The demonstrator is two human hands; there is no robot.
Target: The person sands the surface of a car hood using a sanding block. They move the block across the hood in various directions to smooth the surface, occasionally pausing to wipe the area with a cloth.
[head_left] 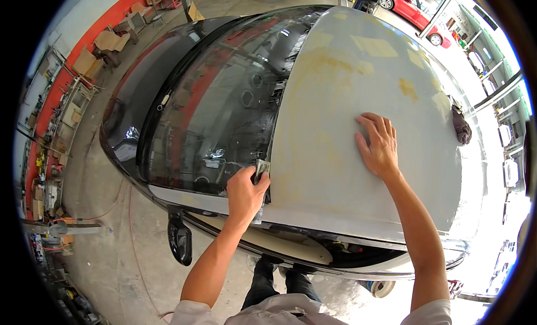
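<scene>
My left hand [247, 195] is at the upper edge of the windshield [212, 112], by its near corner. Thumb and fingers pinch a small, flat greyish piece [262, 169]; its exact kind is too small to tell. The piece meets the seam between the glass and the roof, where dark, ragged residue runs along the edge. My right hand [380, 146] lies on the grey car roof [319, 135] with its fingers stretched out. Yellowish patches mark the dull roof surface.
A dark crumpled cloth [461, 125] lies at the roof's right side. The black side mirror [179, 239] sticks out near me. A red hose [137, 258] runs over the floor. Cluttered shelves [64, 129] line the left wall. A red car [413, 13] stands far right.
</scene>
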